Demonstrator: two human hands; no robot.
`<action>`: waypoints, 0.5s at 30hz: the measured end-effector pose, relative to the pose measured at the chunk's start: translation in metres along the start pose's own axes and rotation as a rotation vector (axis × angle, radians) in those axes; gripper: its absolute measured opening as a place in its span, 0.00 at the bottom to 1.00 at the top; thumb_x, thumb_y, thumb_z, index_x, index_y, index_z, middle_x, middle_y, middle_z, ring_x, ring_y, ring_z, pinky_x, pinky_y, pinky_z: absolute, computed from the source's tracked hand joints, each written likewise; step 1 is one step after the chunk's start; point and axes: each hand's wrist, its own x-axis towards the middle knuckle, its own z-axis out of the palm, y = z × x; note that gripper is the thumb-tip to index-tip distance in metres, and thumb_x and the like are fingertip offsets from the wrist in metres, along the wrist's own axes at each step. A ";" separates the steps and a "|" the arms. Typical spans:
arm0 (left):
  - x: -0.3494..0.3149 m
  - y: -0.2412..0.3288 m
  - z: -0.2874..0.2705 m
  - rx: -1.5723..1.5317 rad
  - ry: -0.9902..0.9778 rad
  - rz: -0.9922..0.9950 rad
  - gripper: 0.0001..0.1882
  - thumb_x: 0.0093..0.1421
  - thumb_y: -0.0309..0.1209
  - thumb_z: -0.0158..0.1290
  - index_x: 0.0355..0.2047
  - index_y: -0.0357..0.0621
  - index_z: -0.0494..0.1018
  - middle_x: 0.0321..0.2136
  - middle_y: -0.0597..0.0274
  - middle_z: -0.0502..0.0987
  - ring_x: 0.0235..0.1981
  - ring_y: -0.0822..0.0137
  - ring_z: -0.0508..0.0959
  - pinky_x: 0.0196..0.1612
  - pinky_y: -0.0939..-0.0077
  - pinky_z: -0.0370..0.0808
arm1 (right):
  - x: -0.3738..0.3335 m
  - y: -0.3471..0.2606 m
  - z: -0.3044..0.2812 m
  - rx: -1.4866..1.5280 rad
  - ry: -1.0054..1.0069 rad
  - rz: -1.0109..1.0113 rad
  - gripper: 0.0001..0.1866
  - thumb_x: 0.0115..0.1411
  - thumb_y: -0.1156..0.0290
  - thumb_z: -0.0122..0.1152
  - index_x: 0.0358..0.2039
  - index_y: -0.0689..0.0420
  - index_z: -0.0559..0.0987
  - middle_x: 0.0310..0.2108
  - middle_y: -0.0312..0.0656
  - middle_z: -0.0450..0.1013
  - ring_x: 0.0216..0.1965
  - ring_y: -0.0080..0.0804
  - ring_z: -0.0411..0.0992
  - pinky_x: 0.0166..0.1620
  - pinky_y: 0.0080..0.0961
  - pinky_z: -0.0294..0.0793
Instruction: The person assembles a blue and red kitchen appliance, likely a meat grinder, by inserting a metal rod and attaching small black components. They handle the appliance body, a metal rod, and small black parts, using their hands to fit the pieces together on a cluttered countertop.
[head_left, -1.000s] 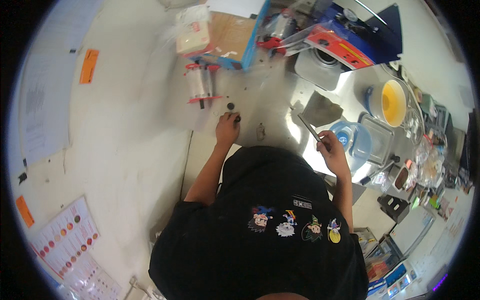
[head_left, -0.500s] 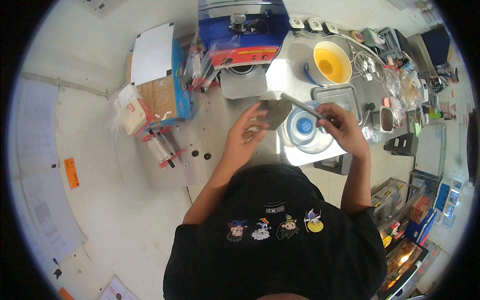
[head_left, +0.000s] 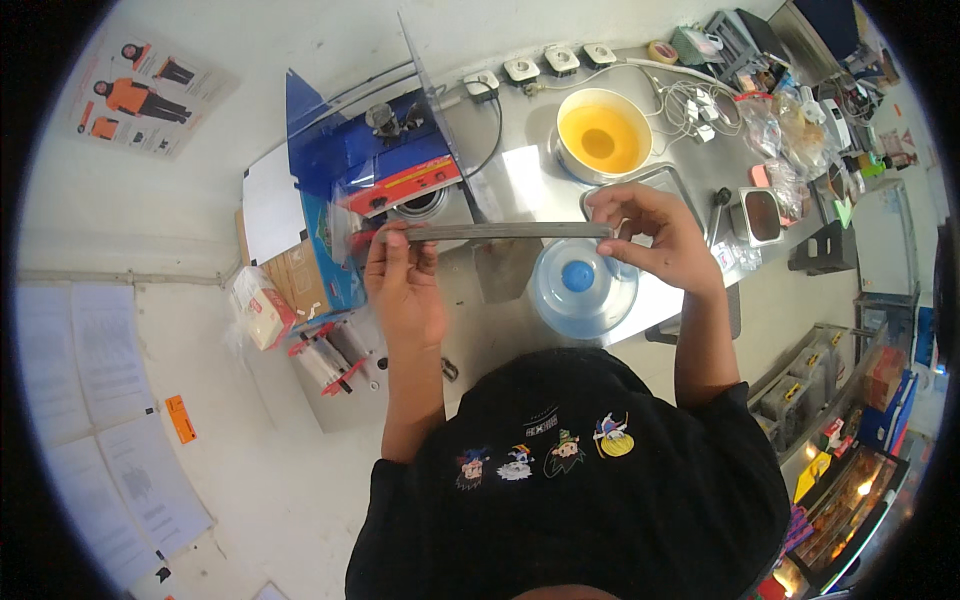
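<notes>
A long, thin grey bar (head_left: 500,231) is stretched level across the view, held up by both hands; its material I cannot make out. My left hand (head_left: 408,290) pinches its left end between thumb and fingers. At the other end, the fingers and thumb of my right hand (head_left: 660,235) close on the bar. Just beyond my chest, below the bar, stands a clear bluish water jug (head_left: 612,305) with a blue cap (head_left: 578,276). A dull, dark flat plate (head_left: 505,272) lies left of the jug, partly covered by the bar.
On the metal counter, a blue and red machine (head_left: 415,185) stands at the back left beside a cardboard box (head_left: 275,262). A white bucket of yellow liquid (head_left: 562,160), a metal tray (head_left: 690,185) and a steel container (head_left: 757,215) lie farther right. Power sockets (head_left: 521,70) line the wall.
My left hand has moved left and now grips the bar's left end. The bar has turned from slanting to level. The head view has shifted, so the counter's things appear farther left.
</notes>
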 end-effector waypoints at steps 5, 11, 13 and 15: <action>0.004 -0.005 0.026 0.055 0.071 0.053 0.08 0.70 0.31 0.58 0.44 0.42 0.77 0.39 0.61 0.82 0.38 0.71 0.82 0.42 0.77 0.81 | 0.017 0.010 0.000 0.366 0.053 -0.117 0.29 0.57 0.83 0.70 0.60 0.58 0.77 0.47 0.40 0.76 0.41 0.25 0.78 0.42 0.26 0.80; -0.020 -0.028 0.037 0.335 0.100 0.028 0.09 0.69 0.31 0.59 0.44 0.38 0.77 0.36 0.63 0.81 0.40 0.70 0.83 0.43 0.76 0.81 | 0.036 0.031 -0.025 -0.208 -0.253 -0.055 0.20 0.61 0.75 0.68 0.54 0.59 0.82 0.38 0.42 0.79 0.38 0.28 0.77 0.42 0.25 0.75; -0.026 -0.032 0.040 0.452 0.112 -0.044 0.10 0.69 0.30 0.59 0.45 0.37 0.77 0.38 0.61 0.81 0.41 0.69 0.83 0.43 0.75 0.81 | 0.040 0.042 -0.027 -0.258 -0.408 -0.034 0.17 0.64 0.73 0.65 0.53 0.59 0.82 0.42 0.46 0.81 0.39 0.33 0.77 0.44 0.30 0.75; -0.030 -0.041 0.038 0.474 0.089 -0.053 0.11 0.69 0.30 0.59 0.47 0.37 0.77 0.39 0.58 0.81 0.42 0.68 0.83 0.43 0.73 0.81 | 0.038 0.067 -0.018 -0.138 -0.396 0.034 0.16 0.66 0.71 0.63 0.53 0.61 0.82 0.43 0.46 0.81 0.41 0.34 0.77 0.46 0.31 0.75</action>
